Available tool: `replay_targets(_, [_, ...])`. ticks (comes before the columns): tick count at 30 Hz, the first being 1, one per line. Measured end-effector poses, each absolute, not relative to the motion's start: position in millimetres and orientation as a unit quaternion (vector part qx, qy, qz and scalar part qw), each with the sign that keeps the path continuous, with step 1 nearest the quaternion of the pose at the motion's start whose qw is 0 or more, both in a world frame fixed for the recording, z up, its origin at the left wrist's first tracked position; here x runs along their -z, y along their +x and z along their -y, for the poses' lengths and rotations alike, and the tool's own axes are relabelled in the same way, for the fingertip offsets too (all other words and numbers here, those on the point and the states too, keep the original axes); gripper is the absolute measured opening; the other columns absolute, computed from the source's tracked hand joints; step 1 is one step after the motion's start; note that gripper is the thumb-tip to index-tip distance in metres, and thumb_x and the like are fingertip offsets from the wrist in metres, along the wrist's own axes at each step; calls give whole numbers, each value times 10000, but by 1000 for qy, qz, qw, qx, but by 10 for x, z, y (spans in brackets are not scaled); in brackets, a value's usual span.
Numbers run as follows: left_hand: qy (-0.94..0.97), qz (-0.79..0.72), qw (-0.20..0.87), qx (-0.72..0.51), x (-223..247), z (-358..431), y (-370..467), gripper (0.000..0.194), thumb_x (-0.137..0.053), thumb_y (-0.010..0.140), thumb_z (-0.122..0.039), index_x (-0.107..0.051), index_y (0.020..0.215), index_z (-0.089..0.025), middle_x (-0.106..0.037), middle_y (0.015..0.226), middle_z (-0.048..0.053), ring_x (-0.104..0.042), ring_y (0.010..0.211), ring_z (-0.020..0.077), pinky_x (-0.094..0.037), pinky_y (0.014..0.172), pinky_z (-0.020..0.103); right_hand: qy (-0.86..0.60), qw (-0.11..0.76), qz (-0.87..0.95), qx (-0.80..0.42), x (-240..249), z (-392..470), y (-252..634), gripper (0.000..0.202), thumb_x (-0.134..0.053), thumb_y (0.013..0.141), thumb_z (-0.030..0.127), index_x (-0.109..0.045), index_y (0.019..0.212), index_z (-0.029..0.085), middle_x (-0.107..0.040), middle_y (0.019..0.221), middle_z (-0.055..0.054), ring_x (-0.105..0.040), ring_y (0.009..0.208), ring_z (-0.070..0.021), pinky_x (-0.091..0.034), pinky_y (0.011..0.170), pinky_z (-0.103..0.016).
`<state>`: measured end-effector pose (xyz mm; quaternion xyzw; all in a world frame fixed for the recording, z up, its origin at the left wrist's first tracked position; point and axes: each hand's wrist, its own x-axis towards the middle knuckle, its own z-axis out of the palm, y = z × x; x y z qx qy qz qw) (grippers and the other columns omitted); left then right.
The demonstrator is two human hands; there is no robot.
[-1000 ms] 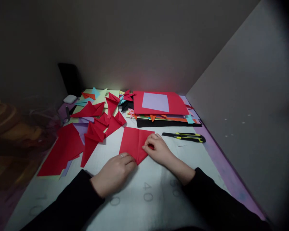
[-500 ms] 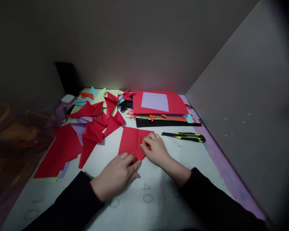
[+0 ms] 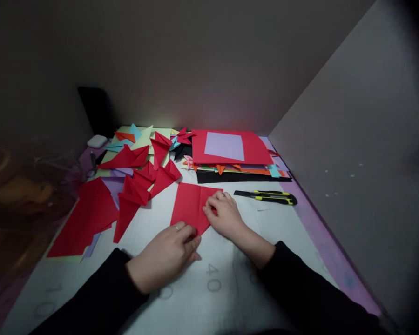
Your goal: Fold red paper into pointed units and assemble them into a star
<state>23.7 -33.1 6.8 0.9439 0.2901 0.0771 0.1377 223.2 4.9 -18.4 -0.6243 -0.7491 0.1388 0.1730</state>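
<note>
A red sheet of paper (image 3: 186, 204) lies on the white mat (image 3: 230, 270) with a crease down its middle; its lower right corner is folded in. My left hand (image 3: 169, 251), a ring on one finger, is at the sheet's lower edge, fingers curled together on the paper. My right hand (image 3: 224, 215) pinches the sheet's right side near the fold. Folded red pieces (image 3: 131, 197) lie to the left of the sheet.
A yellow and black cutter (image 3: 267, 197) lies at the right. Behind stands a stack of coloured paper (image 3: 197, 149). Flat red sheets (image 3: 84, 221) are at the left, and a dark phone (image 3: 96, 111) leans on the wall (image 3: 195, 60).
My left hand has shifted slightly left and down along the folded corner. My right hand stays almost in place. The whole view has moved a little.
</note>
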Motion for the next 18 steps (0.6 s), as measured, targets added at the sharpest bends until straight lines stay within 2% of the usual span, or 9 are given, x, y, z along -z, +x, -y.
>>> replay_targets(5, [941,-296,146,-81,-65,348,255,200,-559,891,-285,-651,992,-140,-623,961,96,-561,884,244,-511,758,389,-629,172,746,-133,189,-58,2225,153,-562,843,251,-574,696,210,-557,819,-37,-465,839,-218,-324,725,-333])
replay_targets(9, [941,-299,129,-96,-42,358,277,165,-574,880,-267,-634,967,-141,-627,1146,108,-551,967,267,-488,832,437,-626,176,748,-131,189,-57,2224,149,-567,838,247,-581,696,208,-561,821,-40,-463,818,-214,-328,722,-335])
replay_targets(12, [942,-299,120,-92,-32,364,284,178,-615,852,-297,-617,950,-149,-588,1259,118,-528,1016,291,-464,861,471,-627,174,748,-131,191,-48,2224,149,-565,842,250,-583,699,211,-564,834,-42,-466,835,-220,-330,728,-339])
replay_targets(18, [942,-309,115,-69,-80,370,291,238,-681,799,-375,-617,927,-184,-574,1275,110,-501,1054,295,-431,861,467,-631,176,743,-138,205,-72,2210,160,-571,836,254,-576,683,210,-552,816,-43,-465,833,-224,-347,737,-346])
